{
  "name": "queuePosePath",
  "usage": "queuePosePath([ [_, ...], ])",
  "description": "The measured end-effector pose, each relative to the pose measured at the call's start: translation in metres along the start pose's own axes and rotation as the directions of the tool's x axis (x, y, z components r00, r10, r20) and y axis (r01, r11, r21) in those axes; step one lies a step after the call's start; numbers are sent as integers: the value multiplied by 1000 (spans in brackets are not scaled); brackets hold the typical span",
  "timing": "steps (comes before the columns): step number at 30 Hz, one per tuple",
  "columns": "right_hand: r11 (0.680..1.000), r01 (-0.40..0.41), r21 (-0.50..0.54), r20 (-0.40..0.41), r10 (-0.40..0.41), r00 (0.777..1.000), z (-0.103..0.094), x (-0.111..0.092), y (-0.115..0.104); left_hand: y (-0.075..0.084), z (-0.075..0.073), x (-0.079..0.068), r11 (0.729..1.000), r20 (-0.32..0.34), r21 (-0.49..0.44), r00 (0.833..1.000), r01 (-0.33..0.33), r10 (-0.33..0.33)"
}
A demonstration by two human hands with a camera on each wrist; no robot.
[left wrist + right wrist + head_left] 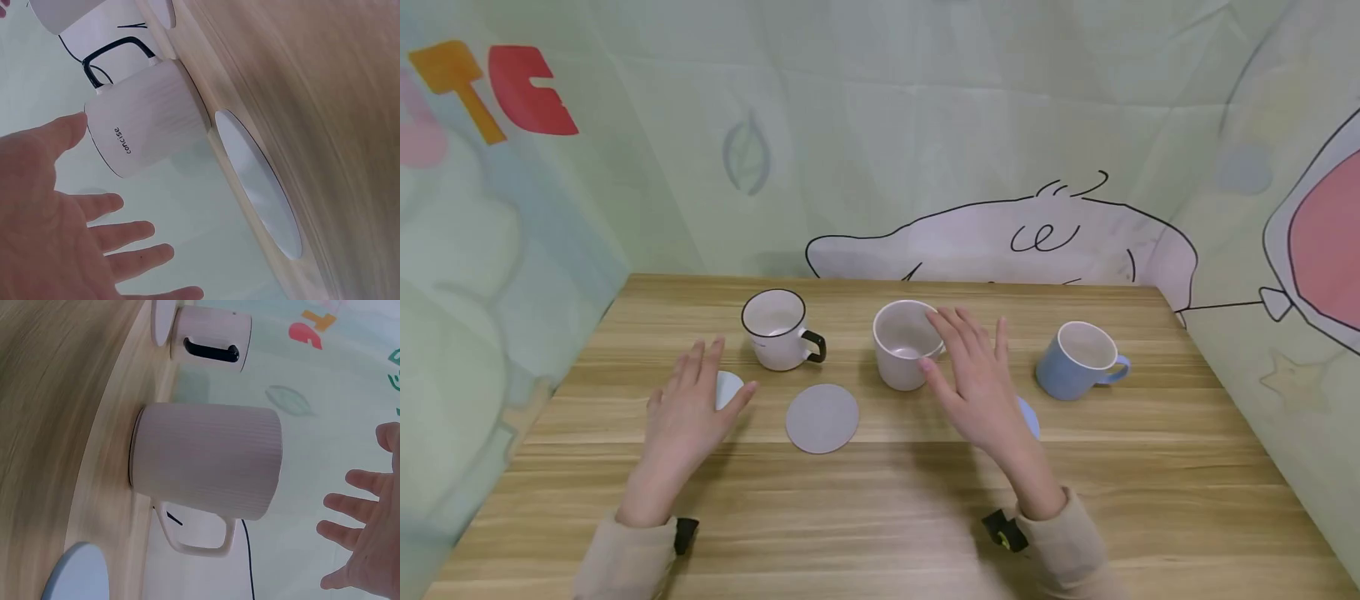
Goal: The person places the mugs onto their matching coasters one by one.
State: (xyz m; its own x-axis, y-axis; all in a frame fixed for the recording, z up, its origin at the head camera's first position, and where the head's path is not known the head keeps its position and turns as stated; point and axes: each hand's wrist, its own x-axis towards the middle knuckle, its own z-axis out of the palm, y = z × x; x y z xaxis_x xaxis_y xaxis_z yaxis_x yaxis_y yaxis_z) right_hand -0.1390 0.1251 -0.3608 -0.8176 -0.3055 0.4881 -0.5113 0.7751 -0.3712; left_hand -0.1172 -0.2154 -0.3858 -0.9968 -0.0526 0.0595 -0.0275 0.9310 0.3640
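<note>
Both hands are held above the wooden surface (880, 525), the forearms being extended from its near edge toward the far one. The left hand (687, 410) is held palm down toward the left edge, over the white coaster (727, 389); its fingers are released and pointed at the far edge, and its thumb is spread toward the black-rimmed mug (778, 350), which is set near the far left corner. The right hand (977, 387) is raised beside the ribbed mug (897, 362), placed near the middle of the far edge. Its fingers are likewise released and spread, and a gap from that mug is shown in the right wrist view. The blue coaster (1028, 417) is partly covered by this hand. The blue mug (1067, 371) is stood toward the right edge, and the grey coaster (822, 419) is laid nearer the near edge than the black-rimmed mug.
</note>
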Motion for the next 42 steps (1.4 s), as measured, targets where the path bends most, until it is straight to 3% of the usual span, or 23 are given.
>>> queuePosePath([
  [42, 989, 59, 135, -2, -60, 998, 27, 9, -26, -22, 6, 2, 999, 85, 6, 996, 34, -35],
])
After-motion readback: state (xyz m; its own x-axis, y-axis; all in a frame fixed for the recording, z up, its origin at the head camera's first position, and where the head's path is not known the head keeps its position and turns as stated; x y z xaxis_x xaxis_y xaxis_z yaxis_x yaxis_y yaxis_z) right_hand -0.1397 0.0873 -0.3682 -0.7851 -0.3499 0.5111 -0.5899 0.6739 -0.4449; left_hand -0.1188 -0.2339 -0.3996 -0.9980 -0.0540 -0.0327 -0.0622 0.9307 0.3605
